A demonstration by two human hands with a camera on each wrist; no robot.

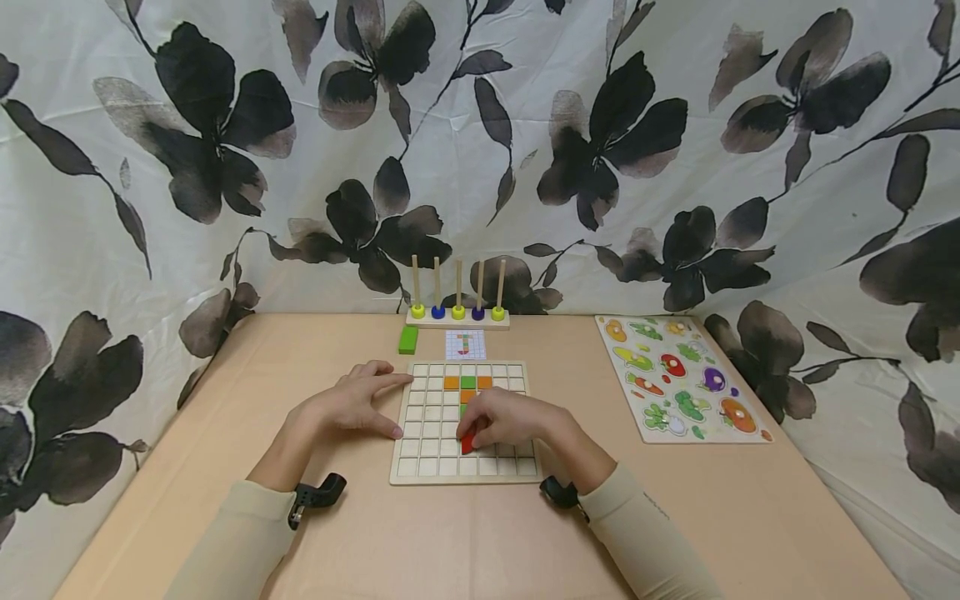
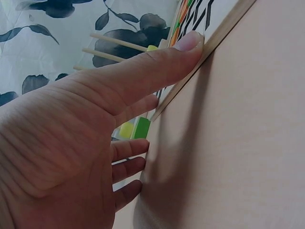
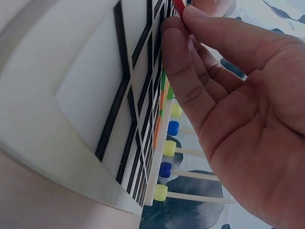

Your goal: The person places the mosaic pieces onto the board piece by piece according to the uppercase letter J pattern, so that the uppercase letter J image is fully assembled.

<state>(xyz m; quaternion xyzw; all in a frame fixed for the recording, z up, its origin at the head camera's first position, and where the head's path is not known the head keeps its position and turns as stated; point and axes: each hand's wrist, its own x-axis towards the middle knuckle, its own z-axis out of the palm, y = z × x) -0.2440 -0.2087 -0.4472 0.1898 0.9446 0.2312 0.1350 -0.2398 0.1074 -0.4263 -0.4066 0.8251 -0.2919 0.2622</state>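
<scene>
A white gridded board point(image 1: 426, 468) with a wooden rim lies in front of me. Orange and green square tiles point(image 1: 468, 382) form a row near its top, with more running down the middle column. My right hand point(image 1: 510, 418) pinches a red tile point(image 1: 467, 442) between thumb and fingertips, low over the middle of the grid. In the right wrist view, only a sliver of the red tile point(image 3: 178, 5) shows between the fingertips. My left hand point(image 1: 347, 402) rests at the board's left edge, fingers spread, thumb tip touching the rim. The right hand hides part of the column.
Behind the board lies a small pattern card point(image 1: 465, 344) with a coloured figure. A green block point(image 1: 408, 340) is left of it. Farther back stands a peg rack point(image 1: 450, 321) with yellow and blue beads. A vegetable picture board point(image 1: 678, 429) lies at the right.
</scene>
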